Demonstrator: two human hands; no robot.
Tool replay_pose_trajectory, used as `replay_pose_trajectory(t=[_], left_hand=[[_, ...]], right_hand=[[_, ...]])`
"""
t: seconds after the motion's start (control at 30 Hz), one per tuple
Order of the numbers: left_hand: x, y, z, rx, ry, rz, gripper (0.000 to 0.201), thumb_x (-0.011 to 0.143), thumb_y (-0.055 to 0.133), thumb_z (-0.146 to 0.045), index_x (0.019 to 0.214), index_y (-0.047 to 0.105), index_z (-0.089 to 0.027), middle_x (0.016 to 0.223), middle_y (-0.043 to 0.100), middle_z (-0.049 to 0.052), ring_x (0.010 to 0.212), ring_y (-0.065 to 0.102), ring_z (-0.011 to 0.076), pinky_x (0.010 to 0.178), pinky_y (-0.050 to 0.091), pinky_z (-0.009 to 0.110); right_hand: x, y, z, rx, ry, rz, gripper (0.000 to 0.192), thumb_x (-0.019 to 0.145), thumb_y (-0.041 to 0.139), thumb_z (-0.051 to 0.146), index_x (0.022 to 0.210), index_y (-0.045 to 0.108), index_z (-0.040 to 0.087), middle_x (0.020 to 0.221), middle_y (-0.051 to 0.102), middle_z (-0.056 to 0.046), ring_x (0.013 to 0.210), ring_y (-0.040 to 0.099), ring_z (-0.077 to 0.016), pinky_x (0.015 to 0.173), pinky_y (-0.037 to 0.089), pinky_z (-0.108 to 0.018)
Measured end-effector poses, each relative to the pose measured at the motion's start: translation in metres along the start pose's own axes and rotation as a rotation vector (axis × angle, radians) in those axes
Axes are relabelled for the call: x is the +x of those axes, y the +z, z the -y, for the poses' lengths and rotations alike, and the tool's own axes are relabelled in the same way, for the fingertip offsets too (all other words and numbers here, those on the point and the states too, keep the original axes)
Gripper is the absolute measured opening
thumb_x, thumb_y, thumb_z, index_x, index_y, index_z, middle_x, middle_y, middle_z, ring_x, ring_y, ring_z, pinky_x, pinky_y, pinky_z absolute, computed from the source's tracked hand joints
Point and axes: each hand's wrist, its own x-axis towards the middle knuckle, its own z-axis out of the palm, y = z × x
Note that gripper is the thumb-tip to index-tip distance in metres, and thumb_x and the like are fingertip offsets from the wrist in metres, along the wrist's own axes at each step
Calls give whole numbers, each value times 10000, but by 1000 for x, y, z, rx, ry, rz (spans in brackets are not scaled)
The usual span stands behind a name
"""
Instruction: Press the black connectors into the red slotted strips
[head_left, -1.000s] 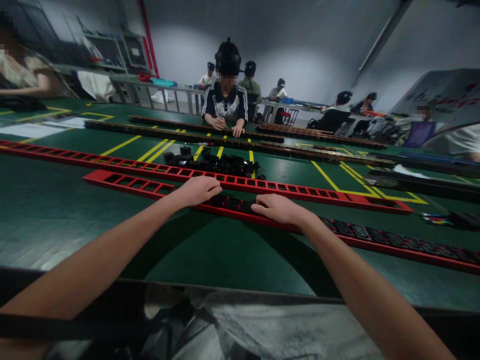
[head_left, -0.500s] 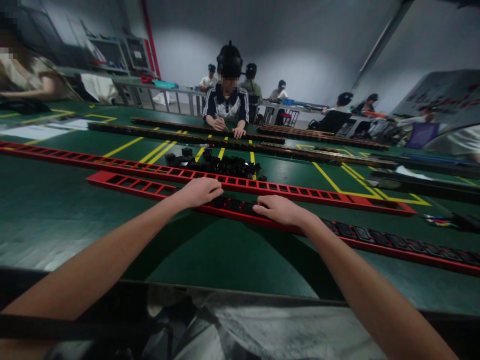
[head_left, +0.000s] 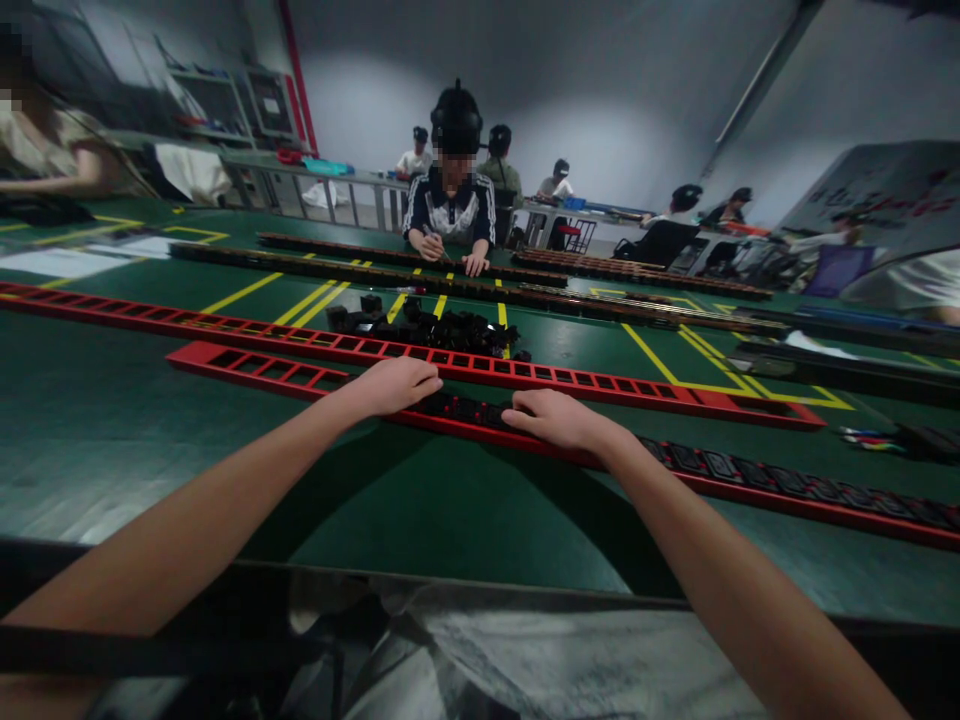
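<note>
Little has changed since a moment ago: both hands stay pressed on the near red strip (head_left: 255, 367) at the frame's centre. The left hand (head_left: 394, 385) lies curled, palm down; the right hand (head_left: 551, 418) lies flat, fingers spread over the black sockets (head_left: 465, 408) between them, grasping nothing.

Readable text: none; no word, number or brand can be made out anywhere in the head view.
Board at far right (head_left: 885, 200): carries dark and red marks, too blurred to read.
Green table (head_left: 465, 500): bears yellow painted lines (head_left: 679, 370) only, no lettering.
Red strips (head_left: 315, 345): no visible print.
Black parts (head_left: 435, 328): no visible markings.
Shelf units at far left (head_left: 225, 100): any labels too small and blurred to tell.
</note>
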Motion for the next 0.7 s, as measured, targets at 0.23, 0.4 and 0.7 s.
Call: replay_pose_trajectory(t=[0.23,0.4,0.7], left_hand=[[3,6,8,-59,-26,55,399,974,319,-434,832,610,-202,916,691,68,813,612,183,719,420,294],[2,4,5,-39,-22,82,419,977,305,-429,805,606,-194,910,680,79,816,608,195,732,430,307],[-2,-6,-2,-93,-1,172,419,995,264,-402,840,585,-182,880,645,74,768,588,176,723,424,298]], right_hand=[[0,2,-2,-14,14,2,509,939,345,641,837,572,196,888,652,-76,714,549,-177,655,382,-287],[0,1,-1,-16,11,5,519,938,342,645,834,575,194,877,647,-75,711,542,-174,656,375,-287],[-1,1,-1,0,11,14,516,937,349,645,826,573,193,864,646,-68,698,537,-168,645,368,-281]])
